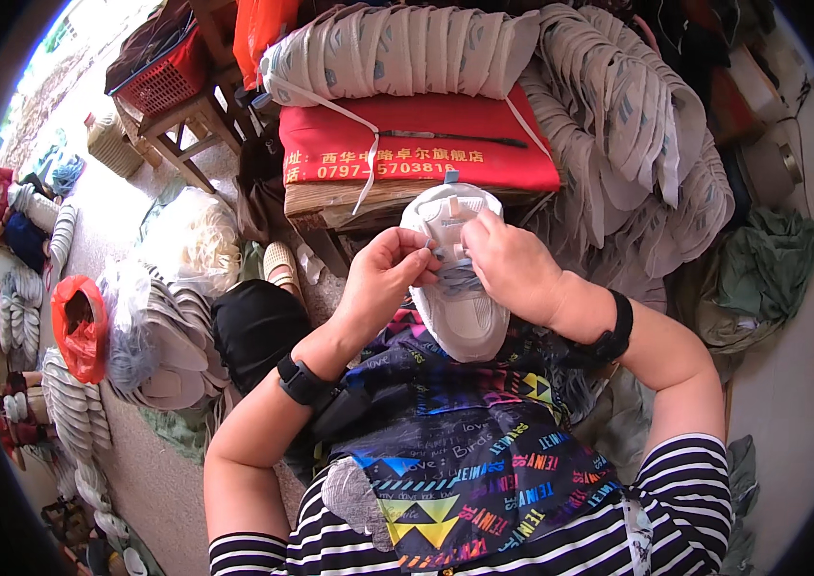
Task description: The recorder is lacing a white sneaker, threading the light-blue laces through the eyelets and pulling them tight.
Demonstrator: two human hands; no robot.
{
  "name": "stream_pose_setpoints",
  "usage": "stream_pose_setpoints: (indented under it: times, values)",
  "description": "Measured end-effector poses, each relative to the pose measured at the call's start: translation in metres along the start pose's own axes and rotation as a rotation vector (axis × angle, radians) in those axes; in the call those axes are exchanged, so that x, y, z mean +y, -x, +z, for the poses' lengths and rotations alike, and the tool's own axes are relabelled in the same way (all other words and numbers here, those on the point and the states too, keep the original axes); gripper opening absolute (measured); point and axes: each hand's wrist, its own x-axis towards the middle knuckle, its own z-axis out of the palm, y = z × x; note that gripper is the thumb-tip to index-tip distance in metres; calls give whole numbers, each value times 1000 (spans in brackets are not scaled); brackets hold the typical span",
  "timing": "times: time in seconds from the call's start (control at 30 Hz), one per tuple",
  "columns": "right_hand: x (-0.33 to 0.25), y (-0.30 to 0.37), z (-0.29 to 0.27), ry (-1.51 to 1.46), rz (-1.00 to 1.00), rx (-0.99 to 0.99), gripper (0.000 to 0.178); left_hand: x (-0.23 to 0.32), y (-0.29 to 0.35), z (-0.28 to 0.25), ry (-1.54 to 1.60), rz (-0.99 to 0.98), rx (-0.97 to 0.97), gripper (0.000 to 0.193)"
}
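A white sneaker (469, 326) lies in front of me with its toe toward my body. Blue-grey laces (459, 279) cross its front, and a blue-grey tab (451, 177) sticks up at its far end. On the shoe's left side my left hand (394, 266) is closed, thumb and forefinger pinching what looks like a lace end. From the right, my right hand (514, 261) bends over the shoe near the tongue, fingertips pressed together; what they hold is hidden. Beyond the shoe, a thin dark stick-like tool (455, 136) rests on a red cloth or bag (330, 144).
The red covering lies on a wooden stool (316, 206). A row of nested grey-white shoe uppers (397, 58) sits on top, with more stacked uppers (618, 115) to the right. Bundled shoe parts (172, 336) and a red plastic bag (80, 326) are at left. A patterned apron (465, 461) covers my lap.
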Motion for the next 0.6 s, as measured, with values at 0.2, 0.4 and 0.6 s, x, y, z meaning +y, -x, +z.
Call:
stream_pose_setpoints:
  times: [0.2,0.4,0.6]
  values:
    - [-4,-5,15,-75,72,35,21,7,7,-4,-5,4,-9,14]
    - [-13,-8,7,-170,21,97,30,15,15,-19,63,71,53,16]
    - [-20,-12,10,224,-33,34,31,15,24,-28,10,51,99,16]
